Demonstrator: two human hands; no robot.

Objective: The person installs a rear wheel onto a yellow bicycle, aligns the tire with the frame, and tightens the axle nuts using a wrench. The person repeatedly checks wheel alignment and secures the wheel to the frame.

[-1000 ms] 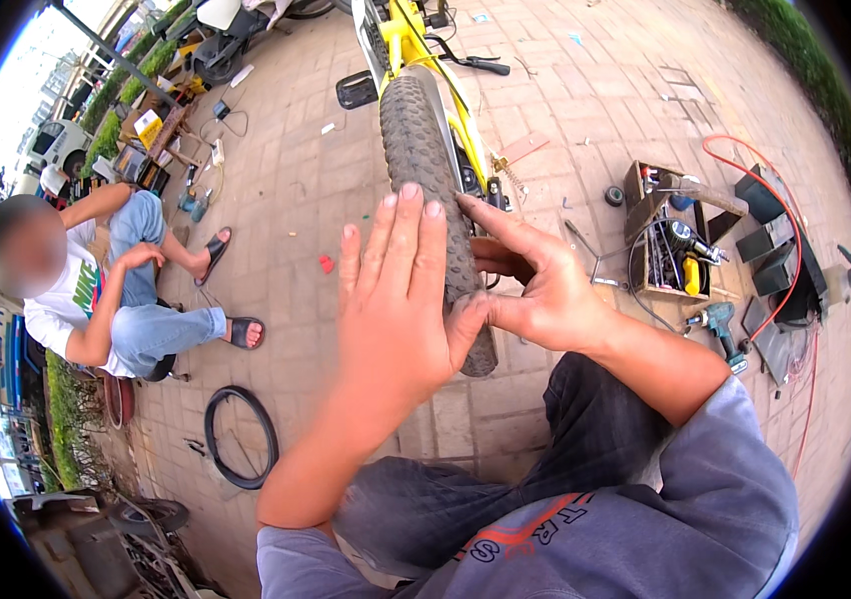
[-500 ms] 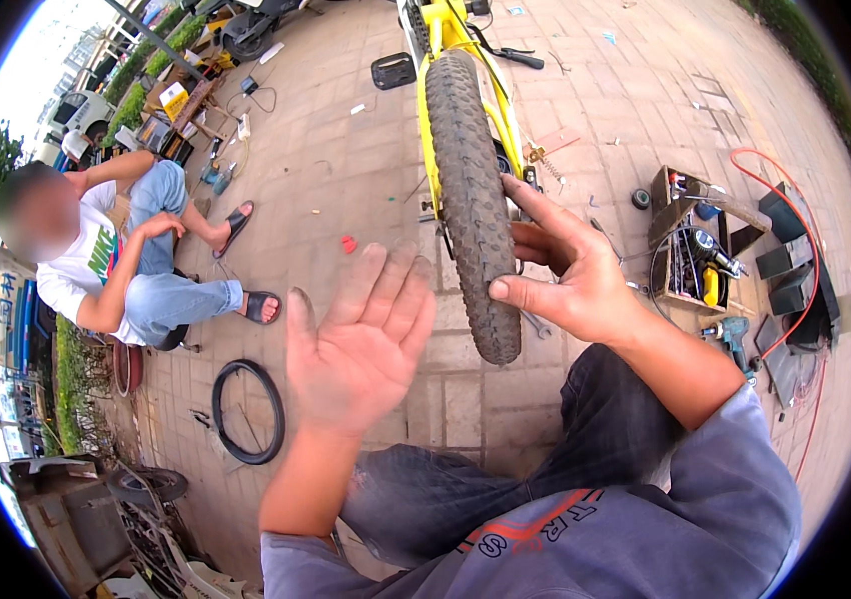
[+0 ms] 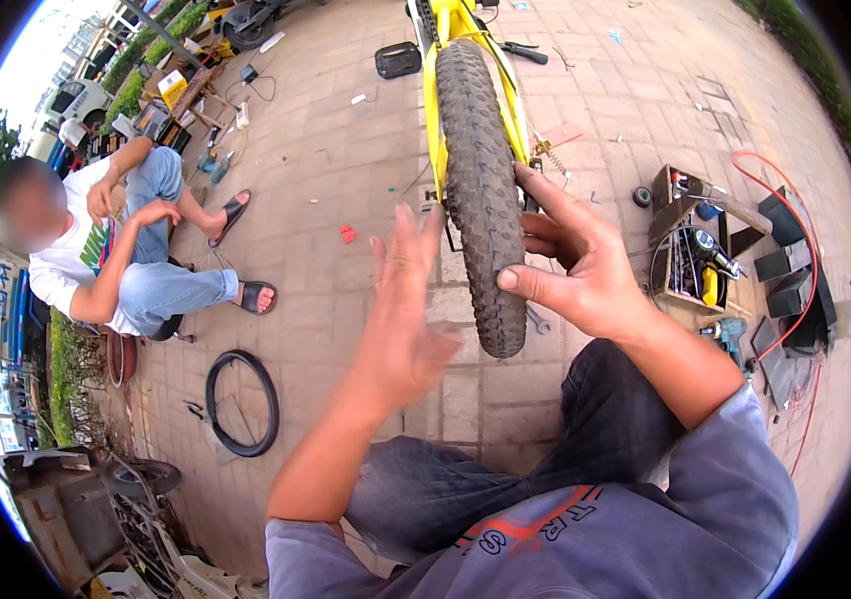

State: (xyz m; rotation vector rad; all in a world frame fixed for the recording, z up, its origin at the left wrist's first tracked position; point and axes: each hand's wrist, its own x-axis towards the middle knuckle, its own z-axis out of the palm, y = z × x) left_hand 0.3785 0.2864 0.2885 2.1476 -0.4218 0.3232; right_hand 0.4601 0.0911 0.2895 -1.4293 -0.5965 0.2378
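The knobbly bicycle tyre [image 3: 483, 190] stands in the middle, its near edge just short of the person's dark trousers [image 3: 605, 399] and its far end between the yellow frame [image 3: 435, 120] tubes. The right hand [image 3: 580, 260] holds the right edge of the tyre: the thumb lies on the tread, the index finger touches the side farther along, and the other fingers curl in beside the wheel, their tips partly hidden. The left hand [image 3: 406, 309] is raised just left of the tyre, fingers extended and thumb apart, blurred, with a narrow gap between it and the tread.

On the left, a broad stretch of paving [image 3: 316, 329] gives that hand room as far as the loose black ring [image 3: 272, 404], near left, and the seated person [image 3: 96, 240] beyond it. Room is tighter on the right: a wrench [image 3: 538, 317] lies just beside the near end of the tyre, and farther right come the wooden toolbox [image 3: 680, 297], the teal power tool [image 3: 730, 334] and the curving orange hose [image 3: 813, 240]. Far left of the wheel, a black pedal [image 3: 399, 60] juts out over the paving
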